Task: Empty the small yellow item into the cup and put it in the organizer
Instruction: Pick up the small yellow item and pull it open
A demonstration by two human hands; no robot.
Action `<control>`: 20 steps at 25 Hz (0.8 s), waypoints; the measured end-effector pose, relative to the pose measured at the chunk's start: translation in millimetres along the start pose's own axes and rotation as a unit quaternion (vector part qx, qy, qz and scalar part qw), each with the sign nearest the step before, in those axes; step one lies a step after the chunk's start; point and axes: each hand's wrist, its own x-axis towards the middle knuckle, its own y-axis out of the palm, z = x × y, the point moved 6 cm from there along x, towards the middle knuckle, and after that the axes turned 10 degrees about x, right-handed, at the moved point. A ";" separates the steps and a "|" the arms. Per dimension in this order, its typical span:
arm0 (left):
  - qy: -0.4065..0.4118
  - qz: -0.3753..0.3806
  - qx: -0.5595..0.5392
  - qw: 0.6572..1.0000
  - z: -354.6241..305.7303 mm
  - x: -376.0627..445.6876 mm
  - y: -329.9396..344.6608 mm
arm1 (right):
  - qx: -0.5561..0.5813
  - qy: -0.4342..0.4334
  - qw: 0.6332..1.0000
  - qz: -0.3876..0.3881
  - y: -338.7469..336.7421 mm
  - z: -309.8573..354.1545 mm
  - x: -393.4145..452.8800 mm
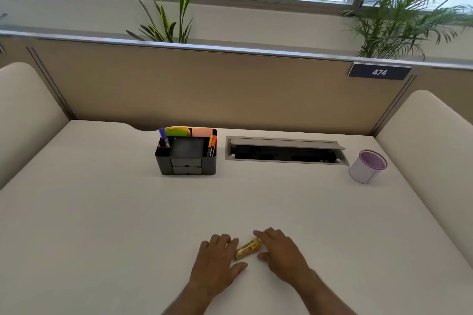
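A small yellow container (247, 248) lies on its side on the white desk (102, 212), near the front edge. My left hand (217, 258) rests flat just left of it, fingers touching its lower end. My right hand (279, 250) is just right of it, fingers spread and arched over its top end. Neither hand has lifted it. A lilac mesh cup (367, 166) stands far off at the back right. A black desk organizer (188, 155) with pens, markers and sticky notes stands at the back centre-left.
An open cable hatch (285, 152) is set into the desk between the organizer and the cup. A beige partition (204, 89) with a "474" sign closes the back. Padded side panels flank the desk left and right. Plants stand behind the partition.
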 end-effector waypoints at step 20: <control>-0.082 -0.123 -0.419 0.896 -13.2 2.9 -30.5 | 0.297 -0.079 0.935 -0.178 -56.7 63.8 -20.7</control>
